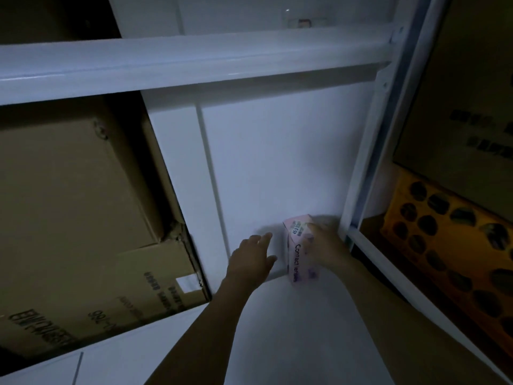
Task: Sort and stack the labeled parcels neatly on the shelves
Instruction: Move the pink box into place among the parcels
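On the white shelf (277, 323), right hand (326, 245) curls its grip round the pink parcel (298, 258); left hand (249, 262) hovers beside, splayed

Past the shelf's (291, 329) left edge: a large brown carton (69, 176) atop a second carton (125, 295) bearing a small white label and dark print. Past its right edge: an orange box (449, 245) patterned with dark ovals, a printed brown carton (458, 107) above it. Rear: plain white panel (277, 162).

One wide head-worn view; looks forward and down into the white shelf bay (294, 329); close to it.
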